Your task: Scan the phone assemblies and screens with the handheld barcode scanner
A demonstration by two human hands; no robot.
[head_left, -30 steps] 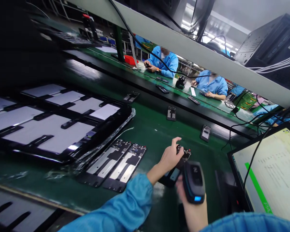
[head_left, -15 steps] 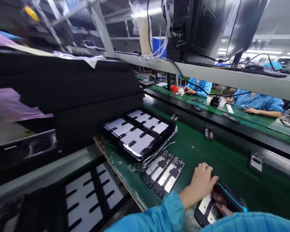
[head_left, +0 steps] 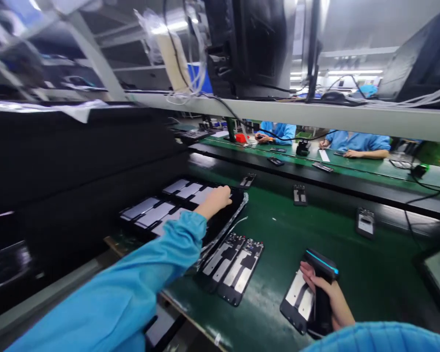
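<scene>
My left hand (head_left: 216,199) reaches over the black tray (head_left: 229,208) of pale flat panels at its right end. Its fingers are curled down, and what they grip is hidden. Wrapped around the grip of a black barcode scanner (head_left: 321,264) with a lit blue stripe is my right hand (head_left: 328,288). Beneath the scanner, a phone frame (head_left: 297,298) lies on the green bench, partly covered. Two more phone frames, a left one (head_left: 223,261) and a right one (head_left: 242,274), rest side by side between my hands.
Several phone frames lie along the far side, one of them a frame (head_left: 365,222) at the right. A stack of black trays (head_left: 95,166) rises at the left. A shelf beam (head_left: 278,110) crosses above the bench (head_left: 275,234). Two people in blue sleeves sit beyond.
My left hand has moved from beside the scanner leftward to the tray. The scanner in my right hand is now above the phone frame. The view has swung right.
</scene>
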